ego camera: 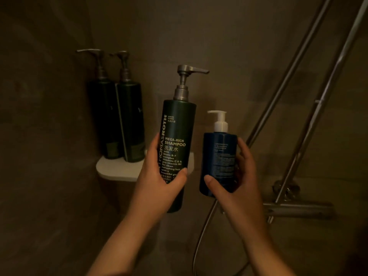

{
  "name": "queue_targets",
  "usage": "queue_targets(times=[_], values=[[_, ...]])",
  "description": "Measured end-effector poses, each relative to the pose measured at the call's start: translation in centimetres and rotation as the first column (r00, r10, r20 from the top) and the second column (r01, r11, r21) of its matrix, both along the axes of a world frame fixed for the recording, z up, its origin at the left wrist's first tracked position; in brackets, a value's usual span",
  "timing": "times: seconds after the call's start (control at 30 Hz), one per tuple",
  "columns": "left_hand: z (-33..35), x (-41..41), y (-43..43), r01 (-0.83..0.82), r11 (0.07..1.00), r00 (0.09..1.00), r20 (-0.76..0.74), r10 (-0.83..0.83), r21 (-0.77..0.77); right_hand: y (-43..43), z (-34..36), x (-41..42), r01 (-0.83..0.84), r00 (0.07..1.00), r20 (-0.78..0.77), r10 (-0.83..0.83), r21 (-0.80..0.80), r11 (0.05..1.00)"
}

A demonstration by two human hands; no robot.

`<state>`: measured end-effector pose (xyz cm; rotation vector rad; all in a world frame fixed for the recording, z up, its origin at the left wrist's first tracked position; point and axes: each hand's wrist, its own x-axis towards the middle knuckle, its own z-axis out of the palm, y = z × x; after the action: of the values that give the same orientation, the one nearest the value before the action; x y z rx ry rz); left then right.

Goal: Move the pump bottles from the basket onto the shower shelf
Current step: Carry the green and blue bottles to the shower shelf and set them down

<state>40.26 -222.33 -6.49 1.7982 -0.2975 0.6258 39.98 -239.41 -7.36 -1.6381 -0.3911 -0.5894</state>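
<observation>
Two pump bottles in hand, short of the white corner shower shelf (111, 170) at 9 o'clock.

Left hand (159, 182) clasps the tall dark-green plastic shampoo bottle (177, 140); right hand (237, 176) clasps the squat blue white-pump bottle (219, 162). Likely rigid, slick, weighty: hold mid-body.

White shelf (117, 171), two dark bottles (119, 120)

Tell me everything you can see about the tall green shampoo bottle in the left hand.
The shampoo bottle is a tall, dark green cylinder, plastic by its look, with a grey metallic pump whose spout points right. Pale lettering reads "Mega-Rich Shampoo". It is upright, tilted slightly, held in the air by the left hand around its lower half, in front of the white shower shelf.
</observation>
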Motion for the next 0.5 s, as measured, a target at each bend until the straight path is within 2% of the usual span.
queue_targets(times=[0.5], values=[[0.2, 4.7, 1.9, -0.130, 0.988, 0.985, 0.102, 0.138, -0.082, 4.4, -1.3, 7.5, -0.084, 0.995, 0.062, 0.083, 0.012, 0.996]])
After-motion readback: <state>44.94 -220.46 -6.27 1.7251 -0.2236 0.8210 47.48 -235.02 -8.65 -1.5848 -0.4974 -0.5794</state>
